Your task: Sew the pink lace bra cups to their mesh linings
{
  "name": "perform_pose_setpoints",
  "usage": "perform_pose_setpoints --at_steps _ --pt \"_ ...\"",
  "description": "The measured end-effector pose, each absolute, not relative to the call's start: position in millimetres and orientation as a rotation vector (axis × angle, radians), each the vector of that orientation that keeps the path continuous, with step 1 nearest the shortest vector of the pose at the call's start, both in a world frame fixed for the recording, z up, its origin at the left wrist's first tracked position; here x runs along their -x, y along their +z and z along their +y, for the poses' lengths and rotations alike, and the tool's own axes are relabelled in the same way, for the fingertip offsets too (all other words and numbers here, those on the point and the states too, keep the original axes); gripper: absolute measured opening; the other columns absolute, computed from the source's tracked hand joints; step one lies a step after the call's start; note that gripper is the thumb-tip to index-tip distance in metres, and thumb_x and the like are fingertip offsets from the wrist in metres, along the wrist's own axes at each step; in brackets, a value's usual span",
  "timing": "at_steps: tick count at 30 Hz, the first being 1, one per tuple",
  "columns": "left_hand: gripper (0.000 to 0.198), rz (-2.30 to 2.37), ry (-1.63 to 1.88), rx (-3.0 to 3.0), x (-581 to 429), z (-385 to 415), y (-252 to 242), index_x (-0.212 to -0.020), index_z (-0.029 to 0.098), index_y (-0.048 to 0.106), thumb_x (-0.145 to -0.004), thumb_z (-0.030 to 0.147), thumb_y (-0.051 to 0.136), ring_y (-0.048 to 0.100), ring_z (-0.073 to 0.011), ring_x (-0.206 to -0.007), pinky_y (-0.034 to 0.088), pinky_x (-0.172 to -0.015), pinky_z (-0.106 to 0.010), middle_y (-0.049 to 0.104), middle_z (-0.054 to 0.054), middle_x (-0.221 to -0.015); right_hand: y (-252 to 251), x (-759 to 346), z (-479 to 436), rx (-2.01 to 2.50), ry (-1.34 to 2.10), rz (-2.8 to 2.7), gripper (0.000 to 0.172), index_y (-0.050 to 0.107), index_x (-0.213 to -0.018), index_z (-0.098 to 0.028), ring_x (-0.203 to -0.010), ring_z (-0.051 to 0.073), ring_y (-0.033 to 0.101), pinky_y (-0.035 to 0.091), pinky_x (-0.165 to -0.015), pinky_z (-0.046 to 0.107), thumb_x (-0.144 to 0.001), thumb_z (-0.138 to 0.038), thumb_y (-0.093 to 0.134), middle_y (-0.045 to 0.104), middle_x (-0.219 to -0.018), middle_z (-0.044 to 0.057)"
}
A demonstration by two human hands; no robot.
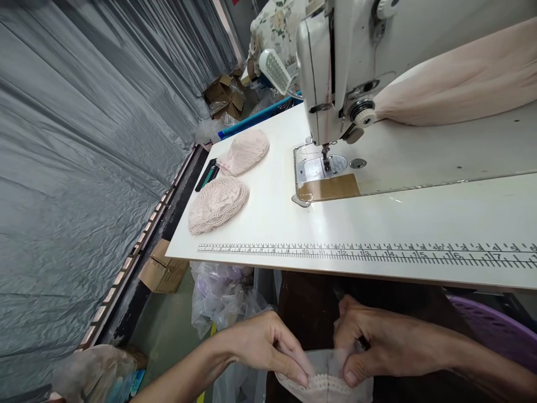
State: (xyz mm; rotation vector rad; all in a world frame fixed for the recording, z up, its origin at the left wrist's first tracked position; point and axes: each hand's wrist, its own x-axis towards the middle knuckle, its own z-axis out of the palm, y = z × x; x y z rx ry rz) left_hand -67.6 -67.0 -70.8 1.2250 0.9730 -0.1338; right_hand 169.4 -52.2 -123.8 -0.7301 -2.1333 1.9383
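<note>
Below the table's front edge, my left hand [268, 344] and my right hand [377, 341] both pinch a pale pink lace piece [329, 383] with a scalloped edge, held between them at the bottom of the view. Thumbs and fingers of both hands are closed on the fabric. Two stacks of similar pink lace pieces lie on the white sewing table [377, 224]: one stack [216, 204] near the left front, another stack [247, 151] behind it. The white sewing machine [335, 67] stands at the back, its needle [325, 159] over the metal plate.
A printed ruler [369, 254] runs along the table's front edge. Pink fabric [457, 84] is bunched under the machine arm at right. Grey plastic sheeting [84, 168] hangs on the left. Cardboard boxes [161, 271], plastic bags [222, 299] and a purple basket [495, 330] sit under and beside the table.
</note>
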Motion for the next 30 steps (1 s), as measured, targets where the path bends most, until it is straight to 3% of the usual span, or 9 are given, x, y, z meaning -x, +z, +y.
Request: perform_pose_setpoints --at_steps 4,10,21,27,30 --pt "0.050 0.987 -0.141 -1.251 66.7 -67.6 -71.8 -0.092 0.015 0.074 -0.064 0.057 0.073 0.067 -0.0135 -0.070 0.051 -0.068 -0.017 0.073 -0.005 -0.080 -122.9 -160.5 -52.4 0.700 1.947 -2.132 0.021 0.078 -0.075 -0.025 -0.082 0.020 0.049 0.036 -0.073 0.029 -0.069 -0.045 0.074 0.063 -0.062 0.000" --pt "0.051 1.028 -0.130 -1.258 67.5 -68.7 -72.0 -0.091 0.017 0.075 -0.061 0.058 0.075 0.066 -0.0139 -0.068 0.051 -0.067 -0.019 0.073 -0.004 -0.077 -120.9 -154.5 -50.5 0.626 1.980 -2.043 0.010 0.075 -0.068 -0.015 -0.047 0.006 0.041 0.031 -0.050 0.019 -0.072 -0.022 0.070 0.051 -0.050 -0.006" --pt "0.050 1.050 -0.112 -1.263 63.7 -67.3 -64.3 -0.090 0.015 0.075 -0.062 0.056 0.075 0.064 -0.0116 -0.064 0.049 -0.064 -0.017 0.072 -0.004 -0.074 -124.4 -153.0 -48.4 0.550 2.057 -1.970 0.022 0.074 -0.071 -0.012 -0.051 0.007 0.044 0.031 -0.048 0.017 -0.072 -0.034 0.071 0.053 -0.053 -0.006" --pt "0.054 1.059 -0.099 -1.200 66.6 -66.1 -64.9 -0.091 0.015 0.075 -0.059 0.059 0.075 0.065 -0.0136 -0.068 0.051 -0.068 -0.020 0.072 -0.004 -0.076 -126.5 -150.0 -46.1 0.512 2.152 -1.910 0.021 0.070 -0.061 -0.012 -0.045 0.005 0.035 0.028 -0.045 0.017 -0.072 -0.031 0.071 0.042 -0.047 -0.008" --pt "0.055 1.044 -0.104 -1.169 69.2 -65.3 -61.7 -0.091 0.017 0.075 -0.053 0.057 0.080 0.065 -0.0142 -0.069 0.050 -0.070 -0.022 0.072 -0.003 -0.076 -126.6 -153.3 -44.7 0.487 2.206 -1.888 0.025 0.072 -0.066 -0.012 -0.049 0.007 0.042 0.032 -0.047 0.018 -0.073 -0.036 0.070 0.051 -0.052 -0.005"
